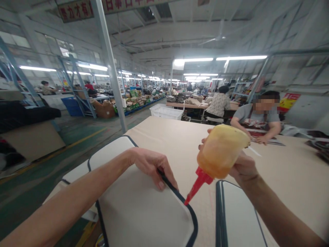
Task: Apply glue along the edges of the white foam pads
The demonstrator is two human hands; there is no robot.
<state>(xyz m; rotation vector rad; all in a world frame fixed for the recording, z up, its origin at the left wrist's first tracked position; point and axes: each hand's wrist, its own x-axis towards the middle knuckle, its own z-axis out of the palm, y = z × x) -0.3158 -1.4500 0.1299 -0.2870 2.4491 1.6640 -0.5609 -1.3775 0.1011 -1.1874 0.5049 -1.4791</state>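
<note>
My right hand (244,164) is wrapped round a yellowish squeeze bottle (218,151) of amber liquid, tipped nozzle-down. Its red nozzle tip meets the inner side of the dark edging on a white panel (144,209) with rounded corners. With thumb and fingers, my left hand (154,164) pinches that panel's dark edge, a little up from the nozzle. Another white panel (110,154) with dark trim lies behind it, on the left. To the right, a stack of similar panels (239,212) rests on the table, partly behind my right forearm.
A beige-covered table (177,137) spreads out ahead. At its far right side a co-worker (262,116) leans over flat pieces. Beyond the table stand a white plastic bin (167,111) and a seated person (218,103). A metal post (110,61) rises at the table's left corner.
</note>
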